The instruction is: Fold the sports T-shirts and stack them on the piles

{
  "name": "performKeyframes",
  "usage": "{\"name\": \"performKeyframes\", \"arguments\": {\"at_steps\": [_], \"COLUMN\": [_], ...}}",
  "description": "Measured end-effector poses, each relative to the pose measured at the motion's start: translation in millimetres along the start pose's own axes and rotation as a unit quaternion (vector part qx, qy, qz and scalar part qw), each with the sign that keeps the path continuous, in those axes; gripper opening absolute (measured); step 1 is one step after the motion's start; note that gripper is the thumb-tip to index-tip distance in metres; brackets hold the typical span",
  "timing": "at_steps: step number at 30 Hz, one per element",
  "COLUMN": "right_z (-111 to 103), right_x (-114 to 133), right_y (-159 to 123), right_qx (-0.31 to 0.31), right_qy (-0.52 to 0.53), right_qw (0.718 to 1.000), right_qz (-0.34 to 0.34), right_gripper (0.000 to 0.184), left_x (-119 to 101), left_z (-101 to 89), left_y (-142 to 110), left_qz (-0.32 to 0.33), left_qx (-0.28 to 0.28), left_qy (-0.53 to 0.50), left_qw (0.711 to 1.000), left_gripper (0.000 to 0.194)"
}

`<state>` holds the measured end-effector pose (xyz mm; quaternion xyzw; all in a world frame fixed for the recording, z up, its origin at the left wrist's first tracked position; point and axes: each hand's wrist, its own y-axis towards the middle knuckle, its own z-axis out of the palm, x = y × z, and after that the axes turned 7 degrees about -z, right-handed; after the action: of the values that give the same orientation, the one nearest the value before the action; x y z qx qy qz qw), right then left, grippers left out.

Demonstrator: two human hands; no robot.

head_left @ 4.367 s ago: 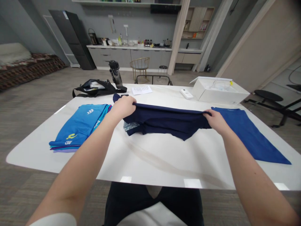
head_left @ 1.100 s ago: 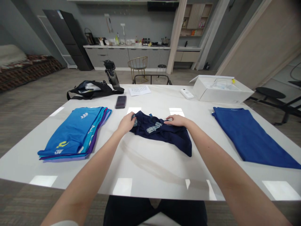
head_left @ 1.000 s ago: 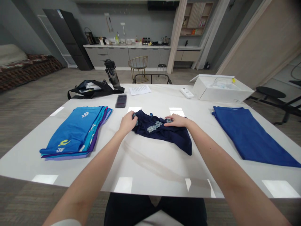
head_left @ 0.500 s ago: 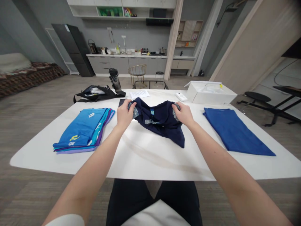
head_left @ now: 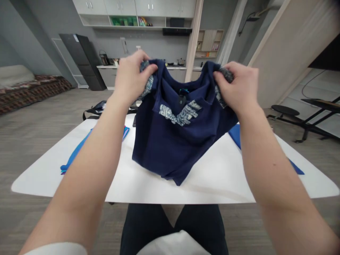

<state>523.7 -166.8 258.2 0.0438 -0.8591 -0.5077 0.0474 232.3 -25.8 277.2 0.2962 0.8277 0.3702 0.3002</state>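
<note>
Both hands are raised above the table, closed and gripping a navy shirt (head_left: 170,148) at its top edge, one on each side of the neck. The left hand (head_left: 132,79) has its fingers curled over the cloth at the shirt's left top corner, with a patterned band (head_left: 147,85) showing just beside the thumb side and running down from the grip. The right hand (head_left: 237,86) pinches the opposite corner the same way, and a matching strip of pattern (head_left: 220,94) shows beneath its fingers.

Between the hands, the shirt sags into loose folds. A dark tag (head_left: 181,102) sits at the middle of the neck, and a pale patterned print (head_left: 180,117) lies just below it. The body of the shirt hangs down from both hands to a crumpled point over the white table (head_left: 212,187); whether that point touches the tabletop cannot be told.

Left of the left forearm, the edge of a blue stack (head_left: 77,152) lies on the table, mostly hidden by the arm. Right of the right forearm, a blue shirt (head_left: 235,136) lies flat, also partly hidden. Beyond the left hand, a black bag (head_left: 92,106) rests at the far side of the table. Below the hands, past the near table edge, are dark trousers (head_left: 170,219) with a white cloth (head_left: 172,244) over the lap
</note>
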Motion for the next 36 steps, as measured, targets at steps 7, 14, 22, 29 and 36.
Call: {"name": "performKeyframes", "arguments": {"at_steps": [7, 14, 22, 29, 36], "right_z": [163, 214, 270, 314, 243], "right_x": [-57, -89, -148, -100, -13], "right_y": [-109, -189, -116, -162, -209], "right_qx": [0.363, 0.471, 0.270, 0.333, 0.415], "right_qy": [-0.042, 0.137, -0.021, -0.004, 0.213], "right_qw": [0.927, 0.866, 0.946, 0.938, 0.884], "right_qz": [0.079, 0.092, 0.180, 0.094, -0.010], "right_gripper": [0.031, 0.022, 0.035, 0.041, 0.019], "left_x": [107, 147, 159, 133, 102], "left_z": [179.6, 209.2, 254.1, 291.0, 248.5], "left_y": [-88, -133, -62, -115, -201], "left_qz": [-0.152, -0.171, -0.234, -0.076, 0.044], "left_qx": [0.382, 0.581, 0.261, 0.335, 0.477], "left_qy": [0.066, -0.076, 0.019, 0.063, -0.020], "left_qw": [0.909, 0.792, 0.936, 0.937, 0.878], "left_gripper": [0.029, 0.029, 0.040, 0.043, 0.038]}}
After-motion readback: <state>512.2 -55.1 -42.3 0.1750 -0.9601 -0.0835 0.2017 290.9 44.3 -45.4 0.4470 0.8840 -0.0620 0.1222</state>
